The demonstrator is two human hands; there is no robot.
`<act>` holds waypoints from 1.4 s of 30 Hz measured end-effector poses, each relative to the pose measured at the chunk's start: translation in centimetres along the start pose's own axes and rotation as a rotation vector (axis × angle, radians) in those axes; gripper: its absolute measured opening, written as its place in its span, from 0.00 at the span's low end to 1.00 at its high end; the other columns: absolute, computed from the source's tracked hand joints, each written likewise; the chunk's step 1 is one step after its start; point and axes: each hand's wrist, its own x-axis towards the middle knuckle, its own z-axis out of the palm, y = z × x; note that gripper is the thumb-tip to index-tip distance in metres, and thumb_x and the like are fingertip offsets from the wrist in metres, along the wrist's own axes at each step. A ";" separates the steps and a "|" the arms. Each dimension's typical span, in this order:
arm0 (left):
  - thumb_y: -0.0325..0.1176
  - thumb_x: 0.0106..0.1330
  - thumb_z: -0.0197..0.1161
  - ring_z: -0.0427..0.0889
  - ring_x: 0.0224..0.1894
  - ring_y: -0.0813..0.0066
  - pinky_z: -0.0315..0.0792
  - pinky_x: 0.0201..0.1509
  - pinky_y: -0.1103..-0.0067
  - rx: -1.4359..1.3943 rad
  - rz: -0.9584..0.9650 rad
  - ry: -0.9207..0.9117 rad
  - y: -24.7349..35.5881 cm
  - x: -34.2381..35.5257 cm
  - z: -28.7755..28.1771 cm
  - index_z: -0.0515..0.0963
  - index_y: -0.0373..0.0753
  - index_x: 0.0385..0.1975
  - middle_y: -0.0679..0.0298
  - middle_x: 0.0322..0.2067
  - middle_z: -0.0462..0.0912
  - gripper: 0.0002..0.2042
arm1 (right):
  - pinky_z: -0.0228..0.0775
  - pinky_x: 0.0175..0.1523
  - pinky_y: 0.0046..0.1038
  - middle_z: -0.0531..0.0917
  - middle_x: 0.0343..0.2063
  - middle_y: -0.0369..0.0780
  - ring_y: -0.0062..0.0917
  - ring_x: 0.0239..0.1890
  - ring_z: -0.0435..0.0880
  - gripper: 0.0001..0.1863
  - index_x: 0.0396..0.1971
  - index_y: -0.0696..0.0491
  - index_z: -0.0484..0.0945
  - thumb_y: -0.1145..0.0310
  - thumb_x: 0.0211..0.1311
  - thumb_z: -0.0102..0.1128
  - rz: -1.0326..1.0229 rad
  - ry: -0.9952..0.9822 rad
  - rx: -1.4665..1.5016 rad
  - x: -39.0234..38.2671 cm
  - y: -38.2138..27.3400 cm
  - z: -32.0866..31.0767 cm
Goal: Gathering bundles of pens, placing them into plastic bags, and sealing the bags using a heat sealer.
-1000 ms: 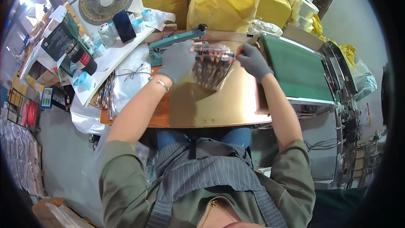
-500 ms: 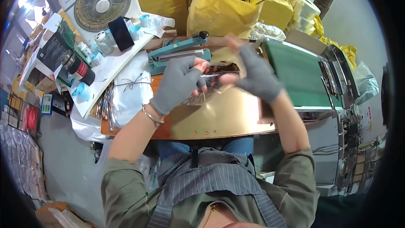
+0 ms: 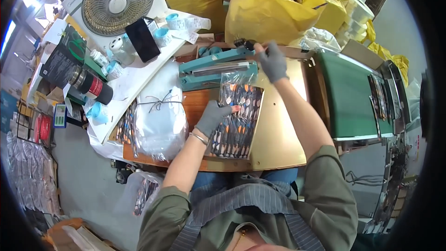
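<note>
Filled pouch (image 3: pixel 238 128), where are we having it?

It's lying face up on the worktop (image 3: pixel 197 100), lower end just beside the front edge, partly over the brass-coloured plate (image 3: pixel 285 116). Upper clear film is overlapping the near side of the teal sealer (image 3: pixel 218 69).

Contents?

We're seeing rows of slim dark pieces through the film, with orange, white and blue marks.

Left hand (image 3: pixel 216 117)?

We're resting it on the pouch's left side, grey glove, one bare digit tip lying across the face. Other fingers are mostly hiding, so we're not able to tell how firmly they're gripping.

Right hand (image 3: pixel 274 62)?

We're holding it up near the worktop's far edge, at the black knob (image 3: pixel 250 44) on the sealer's lever. Fingers are blurring; we're not able to tell if they're closing round the knob or just touching.

Surroundings?

Stack of clear bags (image 3: pixel 160 128) is lying toward the worktop's left edge, black cord (image 3: pixel 159 103) crossing it. White shelf (image 3: pixel 132 81) is angling past the far left corner, carrying a phone (image 3: pixel 142 40). Past the right edge we're having a green surface (image 3: pixel 348 100); beyond the far edge, a yellow sack (image 3: pixel 269 16) is standing with slim pieces showing at its mouth.
</note>
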 end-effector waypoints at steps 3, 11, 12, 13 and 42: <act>0.39 0.48 0.73 0.78 0.29 0.80 0.70 0.30 0.81 -0.159 0.014 0.112 -4.4 4.3 -1.3 0.79 0.31 0.37 0.61 0.31 0.82 0.21 | 0.71 0.37 0.34 0.81 0.29 0.45 0.41 0.29 0.80 0.18 0.28 0.55 0.76 0.52 0.56 0.58 0.008 0.098 -0.068 3.3 -1.2 2.3; 0.36 0.53 0.69 0.80 0.37 0.75 0.73 0.42 0.79 -0.401 -0.027 0.117 0.1 5.4 -4.9 0.77 0.31 0.43 0.63 0.38 0.81 0.20 | 0.71 0.35 0.40 0.81 0.27 0.45 0.42 0.30 0.80 0.12 0.26 0.50 0.77 0.57 0.55 0.56 -0.046 -0.113 -0.430 4.2 0.4 5.0; 0.36 0.53 0.69 0.79 0.37 0.75 0.73 0.43 0.79 -0.377 -0.039 0.147 0.2 4.9 -4.7 0.78 0.31 0.43 0.63 0.38 0.81 0.20 | 0.71 0.35 0.40 0.81 0.27 0.45 0.42 0.30 0.80 0.12 0.26 0.50 0.77 0.57 0.55 0.56 -0.041 -0.121 -0.428 3.7 0.8 5.7; 0.36 0.53 0.70 0.79 0.37 0.75 0.72 0.43 0.80 -0.353 -0.053 0.174 0.0 4.7 -4.6 0.78 0.31 0.42 0.64 0.37 0.81 0.20 | 0.71 0.35 0.41 0.81 0.25 0.46 0.42 0.30 0.80 0.11 0.25 0.51 0.77 0.58 0.55 0.55 0.001 -0.093 -0.384 3.1 1.1 6.2; 0.38 0.61 0.62 0.74 0.37 0.80 0.67 0.36 0.86 0.172 0.257 0.468 -1.1 -4.4 -9.0 0.67 0.27 0.53 0.58 0.43 0.77 0.25 | 0.65 0.44 0.41 0.75 0.36 0.46 0.42 0.41 0.72 0.12 0.29 0.54 0.73 0.60 0.53 0.59 0.420 0.293 -0.857 -24.0 20.2 -27.9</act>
